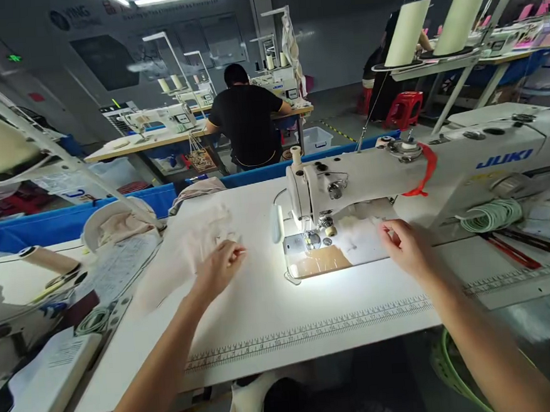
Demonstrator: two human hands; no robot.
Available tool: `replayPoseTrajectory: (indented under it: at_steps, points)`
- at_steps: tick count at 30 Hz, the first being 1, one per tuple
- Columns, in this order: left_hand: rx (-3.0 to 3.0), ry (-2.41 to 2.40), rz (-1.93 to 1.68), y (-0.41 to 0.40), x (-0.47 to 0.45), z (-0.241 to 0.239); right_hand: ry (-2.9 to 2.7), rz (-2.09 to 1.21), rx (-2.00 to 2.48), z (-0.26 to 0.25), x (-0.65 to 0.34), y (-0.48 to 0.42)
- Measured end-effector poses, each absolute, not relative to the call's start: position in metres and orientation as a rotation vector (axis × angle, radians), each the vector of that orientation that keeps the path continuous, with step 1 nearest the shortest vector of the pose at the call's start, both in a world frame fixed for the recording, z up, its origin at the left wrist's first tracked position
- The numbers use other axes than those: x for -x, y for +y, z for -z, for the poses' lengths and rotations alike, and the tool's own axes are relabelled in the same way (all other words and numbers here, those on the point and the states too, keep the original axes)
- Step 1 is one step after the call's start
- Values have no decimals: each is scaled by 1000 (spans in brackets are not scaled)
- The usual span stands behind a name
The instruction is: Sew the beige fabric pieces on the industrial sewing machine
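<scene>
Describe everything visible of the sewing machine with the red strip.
The sewing machine has a pale, seemingly painted body with blue JUKI lettering. Metal fittings sit along its arm, where the red strip hangs. It stands on the white table, its needle area lit. Whether the right hand touches it is unclear.

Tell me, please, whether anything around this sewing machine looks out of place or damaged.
Two mild oddities: at far left a tan cone lies on its side, unlike the pale cones standing at upper right, and a red strip dangles from the machine, seemingly an add-on. I see no clear spill or damage.
</scene>
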State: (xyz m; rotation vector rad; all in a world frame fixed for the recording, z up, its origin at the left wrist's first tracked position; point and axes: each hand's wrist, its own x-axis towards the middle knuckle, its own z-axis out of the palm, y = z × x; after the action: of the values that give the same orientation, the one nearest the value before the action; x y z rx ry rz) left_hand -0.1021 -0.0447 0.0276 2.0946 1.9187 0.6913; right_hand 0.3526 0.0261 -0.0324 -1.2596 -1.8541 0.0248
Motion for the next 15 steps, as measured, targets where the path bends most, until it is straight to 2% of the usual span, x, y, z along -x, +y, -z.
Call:
replayPoseTrajectory:
  at_steps: [7,15]
  points:
    - [-2291,1985,-512,-43,150,-22,-1908,-10,1260,29,-343,19]
    - [-2209,1897,-856,-53,149,-29,-1950,-30,1244,23,-334,5]
